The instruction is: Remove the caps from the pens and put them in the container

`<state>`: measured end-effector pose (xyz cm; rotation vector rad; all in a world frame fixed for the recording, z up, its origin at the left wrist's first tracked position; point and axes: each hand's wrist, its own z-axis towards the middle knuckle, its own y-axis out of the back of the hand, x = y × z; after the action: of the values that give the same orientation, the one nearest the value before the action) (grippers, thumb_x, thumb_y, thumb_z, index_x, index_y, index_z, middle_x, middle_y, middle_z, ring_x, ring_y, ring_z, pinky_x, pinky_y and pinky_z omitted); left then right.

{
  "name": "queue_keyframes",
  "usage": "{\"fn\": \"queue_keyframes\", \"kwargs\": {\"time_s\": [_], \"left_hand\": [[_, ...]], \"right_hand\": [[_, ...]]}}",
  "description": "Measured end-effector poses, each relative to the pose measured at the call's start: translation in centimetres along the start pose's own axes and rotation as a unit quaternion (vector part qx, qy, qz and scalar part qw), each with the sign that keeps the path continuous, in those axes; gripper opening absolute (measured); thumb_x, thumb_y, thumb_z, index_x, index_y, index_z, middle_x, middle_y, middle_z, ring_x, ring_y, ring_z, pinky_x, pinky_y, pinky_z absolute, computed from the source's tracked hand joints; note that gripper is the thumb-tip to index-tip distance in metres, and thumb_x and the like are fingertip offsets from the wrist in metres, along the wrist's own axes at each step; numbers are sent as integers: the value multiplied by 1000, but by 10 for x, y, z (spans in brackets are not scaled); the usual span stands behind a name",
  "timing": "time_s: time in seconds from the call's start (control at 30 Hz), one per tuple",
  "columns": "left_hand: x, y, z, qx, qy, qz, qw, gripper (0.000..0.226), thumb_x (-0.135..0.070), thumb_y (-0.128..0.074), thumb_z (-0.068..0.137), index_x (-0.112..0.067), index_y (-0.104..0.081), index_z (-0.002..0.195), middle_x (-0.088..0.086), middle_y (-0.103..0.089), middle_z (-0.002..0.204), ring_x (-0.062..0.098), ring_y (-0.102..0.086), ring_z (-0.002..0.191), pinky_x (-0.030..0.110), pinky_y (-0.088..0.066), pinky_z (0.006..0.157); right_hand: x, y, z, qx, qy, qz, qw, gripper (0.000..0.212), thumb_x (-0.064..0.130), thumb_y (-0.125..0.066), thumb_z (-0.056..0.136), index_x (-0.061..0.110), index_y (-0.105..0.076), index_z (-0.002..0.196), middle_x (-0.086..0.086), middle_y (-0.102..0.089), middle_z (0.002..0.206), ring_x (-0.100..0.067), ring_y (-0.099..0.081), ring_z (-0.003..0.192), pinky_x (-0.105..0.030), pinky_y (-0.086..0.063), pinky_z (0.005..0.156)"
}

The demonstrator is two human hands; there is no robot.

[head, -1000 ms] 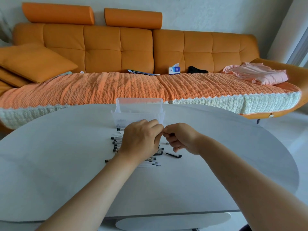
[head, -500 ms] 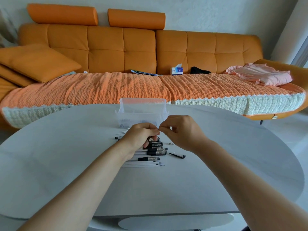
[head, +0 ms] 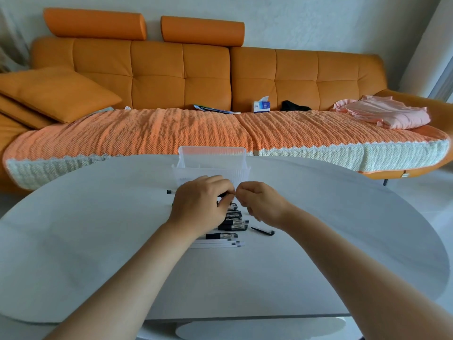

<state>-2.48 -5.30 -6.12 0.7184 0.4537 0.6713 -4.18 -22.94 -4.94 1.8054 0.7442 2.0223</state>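
A row of white pens with black grips (head: 230,224) lies on the grey table (head: 98,241), just in front of a clear plastic container (head: 210,155). My left hand (head: 201,204) is over the row, closed around a pen whose dark end shows at my fingertips. My right hand (head: 262,202) meets it fingertip to fingertip and pinches that pen's end; the cap itself is hidden by my fingers. A black pen cap (head: 263,231) lies loose on the table under my right wrist. Another pen's end (head: 170,191) sticks out to the left of my left hand.
The table's far edge runs just behind the container. Beyond it stands an orange sofa (head: 181,77) with a knitted cover, cushions, a tissue box (head: 261,106) and folded pink cloth (head: 387,114).
One second ago both hands were together on a pen. Then my right hand rose toward the container while the left reached into the row. Now the hands are joined again on a pen.
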Motion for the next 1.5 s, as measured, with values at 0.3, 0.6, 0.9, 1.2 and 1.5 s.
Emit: {"fn": "queue_keyframes", "kwargs": {"time_s": [0.3,0.6,0.9,1.2,1.5], "left_hand": [[1,-3,3,197,287,-181,920,15,-40,-54,90,-40,-61,76,-16,-64,80,8,-58,80,29,-46,73],[7,-3,-7,180,186,-86,962,8,-38,-59,92,-34,-66,93,-19,-65,98,6,-58,93,29,-49,79],[6,-12,-8,189,170,-105,961,14,-33,-59,94,-28,-70,101,-14,-66,105,8,-58,99,31,-48,87],[4,-15,-8,185,167,-120,961,17,-34,-60,93,-26,-70,104,-13,-67,106,7,-59,98,31,-49,88],[2,-11,-8,184,171,-131,959,19,-33,-62,93,-23,-70,107,-11,-66,108,5,-57,96,22,-43,84]], "right_hand": [[-13,14,-1,-32,57,-132,989,10,27,-67,92,25,-72,84,17,-65,74,1,-52,56,-10,-38,56],[-44,22,4,-75,-102,-241,962,3,32,-69,86,30,-70,84,13,-63,81,-8,-59,69,-24,-47,56],[-49,26,6,-50,-111,-250,961,8,31,-69,88,35,-75,90,17,-67,86,-8,-64,70,-25,-54,60],[-42,30,-1,-30,-51,-263,963,13,37,-65,90,37,-72,102,19,-66,94,-3,-60,85,-23,-52,73],[-37,24,-1,-14,-2,-292,956,4,37,-69,88,38,-72,90,17,-62,95,-4,-58,85,-22,-47,69]]}}
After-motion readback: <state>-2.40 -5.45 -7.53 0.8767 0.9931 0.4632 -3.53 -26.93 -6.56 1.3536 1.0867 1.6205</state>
